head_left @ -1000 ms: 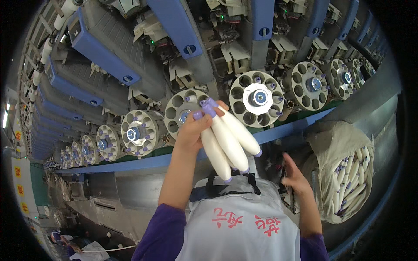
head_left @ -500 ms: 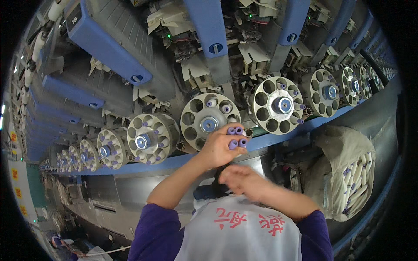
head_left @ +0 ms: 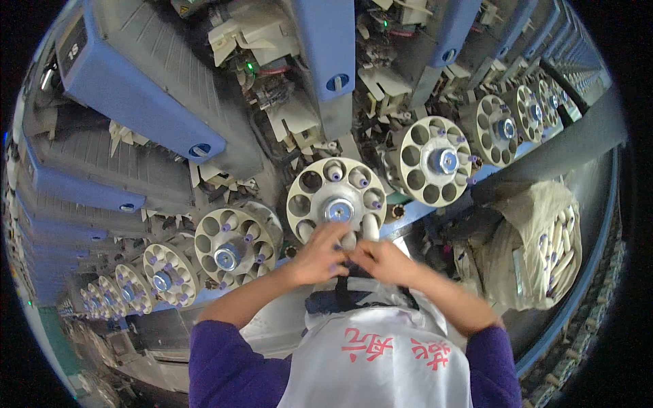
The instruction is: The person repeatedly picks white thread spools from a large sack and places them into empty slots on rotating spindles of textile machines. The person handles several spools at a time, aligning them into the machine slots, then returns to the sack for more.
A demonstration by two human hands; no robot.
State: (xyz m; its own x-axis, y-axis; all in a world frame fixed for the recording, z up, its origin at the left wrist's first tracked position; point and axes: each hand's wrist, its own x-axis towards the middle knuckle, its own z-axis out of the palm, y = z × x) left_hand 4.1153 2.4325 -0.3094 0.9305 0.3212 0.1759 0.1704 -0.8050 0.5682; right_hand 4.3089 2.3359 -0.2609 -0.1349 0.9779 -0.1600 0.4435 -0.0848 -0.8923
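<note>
A round cream magazine (head_left: pixel 296 185) with a ring of holes and a metal hub faces me in the middle. Several white yarn bobbins with purple tips sit in its upper and right holes. My left hand (head_left: pixel 318 254) is at the magazine's lower edge, fingers curled round yarn bobbins, of which only bits of purple show. Close beside it, my right hand (head_left: pixel 385 262) is closed with bent fingers at the near end of a white yarn bobbin (head_left: pixel 371 228) by the lower right hole. Its fingertips are partly hidden and slightly blurred.
More round magazines stand in a row to the left (head_left: pixel 204 246) and to the right (head_left: pixel 410 156). Blue machine housings (head_left: pixel 323 41) rise behind them. A cloth sack (head_left: pixel 507 251) holding several white bobbins is at the right. A dark bar (head_left: pixel 544 153) crosses near it.
The view has shifted. My left hand has lowered and its bobbins have turned from view. My right hand has risen from near my apron to the magazine. More bobbins show in the magazine's right holes.
</note>
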